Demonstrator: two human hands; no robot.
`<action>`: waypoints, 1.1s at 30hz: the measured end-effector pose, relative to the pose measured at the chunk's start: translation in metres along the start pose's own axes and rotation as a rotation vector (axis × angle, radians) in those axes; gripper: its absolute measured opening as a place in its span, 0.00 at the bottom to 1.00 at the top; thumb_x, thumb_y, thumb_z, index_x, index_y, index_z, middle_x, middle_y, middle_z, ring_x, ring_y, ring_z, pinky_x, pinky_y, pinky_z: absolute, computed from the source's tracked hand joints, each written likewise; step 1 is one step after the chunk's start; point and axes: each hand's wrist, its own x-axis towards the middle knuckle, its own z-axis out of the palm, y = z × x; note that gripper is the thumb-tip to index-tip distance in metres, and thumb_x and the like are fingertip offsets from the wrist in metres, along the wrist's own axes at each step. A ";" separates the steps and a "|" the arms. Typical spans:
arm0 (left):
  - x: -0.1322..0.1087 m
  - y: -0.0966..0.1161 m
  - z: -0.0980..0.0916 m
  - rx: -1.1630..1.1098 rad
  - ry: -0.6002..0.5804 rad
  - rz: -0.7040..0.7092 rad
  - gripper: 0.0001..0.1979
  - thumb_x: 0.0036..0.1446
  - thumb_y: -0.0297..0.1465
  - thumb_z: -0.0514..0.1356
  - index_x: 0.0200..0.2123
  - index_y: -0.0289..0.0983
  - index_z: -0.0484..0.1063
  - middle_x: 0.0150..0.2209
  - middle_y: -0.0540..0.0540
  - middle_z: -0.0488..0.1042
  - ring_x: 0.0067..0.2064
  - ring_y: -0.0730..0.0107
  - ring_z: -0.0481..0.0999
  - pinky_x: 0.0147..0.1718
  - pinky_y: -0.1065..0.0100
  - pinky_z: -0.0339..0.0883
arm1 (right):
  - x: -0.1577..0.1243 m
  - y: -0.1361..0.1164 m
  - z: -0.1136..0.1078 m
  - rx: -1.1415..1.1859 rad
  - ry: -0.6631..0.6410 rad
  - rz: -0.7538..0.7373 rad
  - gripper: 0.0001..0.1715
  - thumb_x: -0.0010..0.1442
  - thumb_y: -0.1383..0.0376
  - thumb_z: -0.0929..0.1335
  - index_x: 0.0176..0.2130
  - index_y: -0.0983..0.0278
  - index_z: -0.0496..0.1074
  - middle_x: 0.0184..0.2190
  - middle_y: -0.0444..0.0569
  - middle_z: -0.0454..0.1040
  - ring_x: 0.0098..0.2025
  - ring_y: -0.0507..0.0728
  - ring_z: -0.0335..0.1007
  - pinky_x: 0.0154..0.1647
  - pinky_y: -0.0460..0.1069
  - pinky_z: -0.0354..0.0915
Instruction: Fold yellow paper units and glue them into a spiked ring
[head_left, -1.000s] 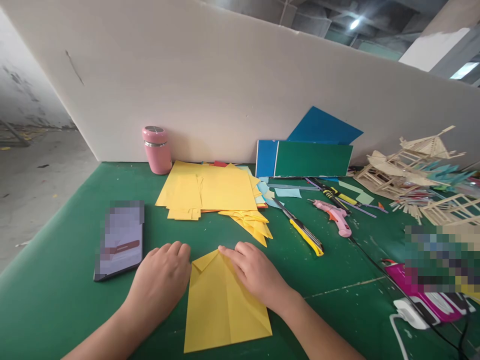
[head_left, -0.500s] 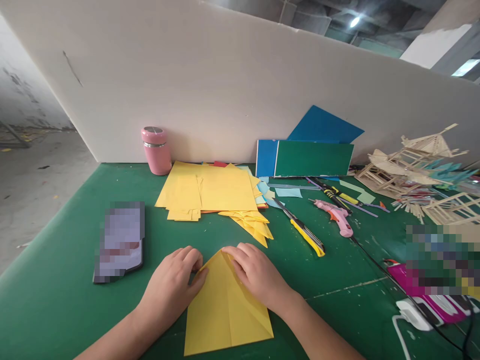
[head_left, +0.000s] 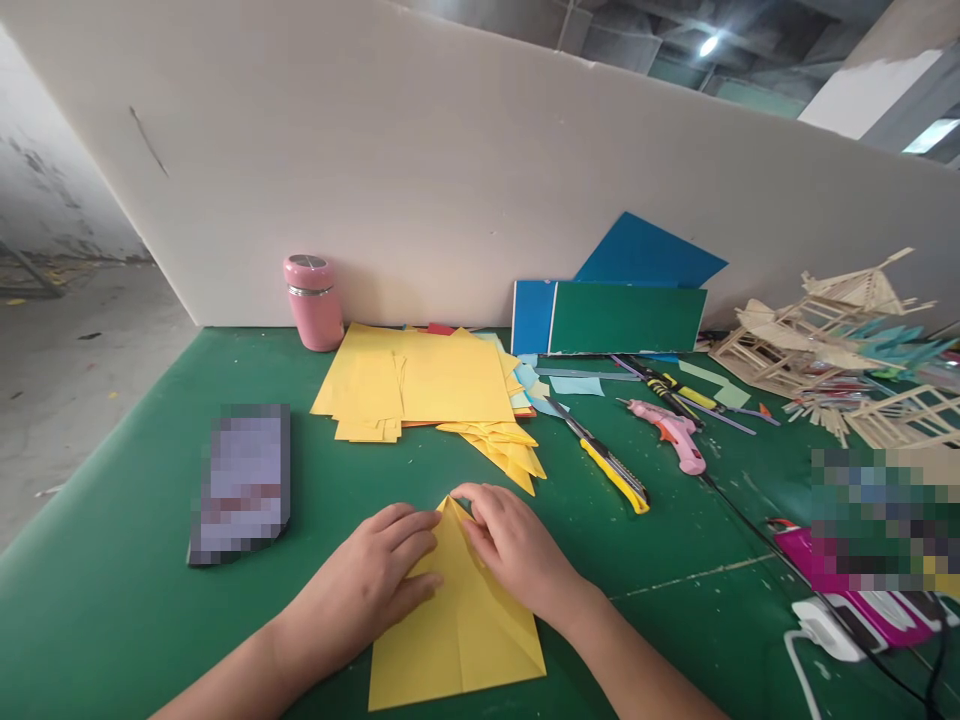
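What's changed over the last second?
The left hand has moved right, from the left edge of the yellow sheet onto its upper left side, covering the area where a small folded flap showed. The right hand stays near the sheet's top point. The yellow cutter, pink glue gun and pink flask are unmoved.
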 end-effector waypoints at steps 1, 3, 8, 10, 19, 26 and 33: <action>0.001 0.000 -0.001 0.008 -0.004 0.008 0.09 0.63 0.28 0.51 0.38 0.36 0.72 0.45 0.42 0.77 0.46 0.59 0.75 0.44 0.60 0.72 | 0.000 0.000 0.000 0.004 0.001 -0.002 0.15 0.63 0.73 0.59 0.49 0.62 0.63 0.38 0.51 0.73 0.42 0.59 0.70 0.39 0.53 0.69; 0.001 -0.001 -0.002 0.012 -0.009 0.013 0.14 0.64 0.25 0.47 0.37 0.37 0.73 0.45 0.43 0.78 0.45 0.61 0.75 0.44 0.61 0.71 | 0.000 0.000 0.000 0.010 0.008 -0.011 0.14 0.63 0.73 0.59 0.48 0.61 0.63 0.37 0.50 0.72 0.40 0.58 0.70 0.38 0.52 0.68; 0.000 -0.005 0.001 0.091 -0.072 -0.031 0.13 0.64 0.26 0.47 0.36 0.39 0.71 0.50 0.44 0.75 0.50 0.58 0.71 0.44 0.57 0.70 | 0.000 0.004 0.003 -0.007 0.039 -0.015 0.12 0.62 0.73 0.61 0.46 0.62 0.64 0.30 0.47 0.70 0.35 0.57 0.69 0.33 0.50 0.66; -0.001 -0.006 0.004 0.162 -0.103 -0.037 0.12 0.63 0.26 0.47 0.36 0.40 0.70 0.53 0.46 0.73 0.52 0.56 0.69 0.45 0.55 0.68 | -0.001 0.005 0.004 -0.015 0.055 -0.016 0.12 0.61 0.73 0.61 0.45 0.62 0.64 0.30 0.46 0.69 0.34 0.57 0.68 0.32 0.49 0.66; -0.001 -0.007 0.002 0.301 -0.083 0.058 0.12 0.65 0.28 0.46 0.43 0.39 0.68 0.57 0.47 0.70 0.54 0.52 0.67 0.45 0.55 0.62 | -0.001 0.005 0.005 -0.007 0.055 -0.017 0.11 0.61 0.74 0.61 0.43 0.62 0.64 0.28 0.46 0.67 0.33 0.57 0.68 0.33 0.49 0.66; -0.003 -0.007 0.004 0.268 -0.076 -0.016 0.14 0.64 0.29 0.46 0.48 0.40 0.67 0.57 0.47 0.70 0.55 0.54 0.67 0.50 0.54 0.59 | -0.001 0.004 0.004 0.003 0.042 -0.002 0.12 0.60 0.75 0.61 0.43 0.62 0.63 0.30 0.46 0.69 0.34 0.57 0.68 0.34 0.50 0.65; -0.005 -0.004 0.009 0.190 -0.082 -0.100 0.16 0.63 0.29 0.48 0.53 0.40 0.65 0.60 0.47 0.66 0.57 0.50 0.66 0.51 0.51 0.57 | 0.000 0.001 0.002 -0.006 0.024 -0.004 0.09 0.62 0.74 0.60 0.40 0.64 0.66 0.33 0.48 0.71 0.35 0.56 0.67 0.34 0.50 0.66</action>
